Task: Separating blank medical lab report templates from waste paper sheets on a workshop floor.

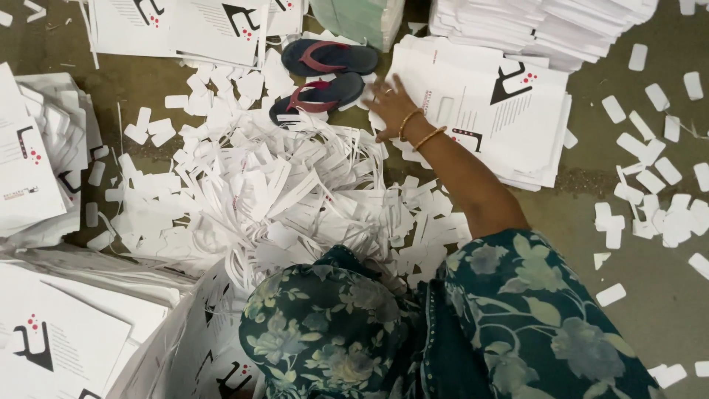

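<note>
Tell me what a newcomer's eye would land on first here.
First, the big heap of white paper scraps spread over the floor in the middle. Next, the right hand, with gold bangles at the wrist, reaching onto a stack of printed white sheets at upper right. Just left of it lies a pair of dark flip-flops with red straps.

sandals [325, 74]: dark, red straps, on floor; scrap heap [281, 192]: white paper offcuts; green bundle [358, 18]: top edge
</note>
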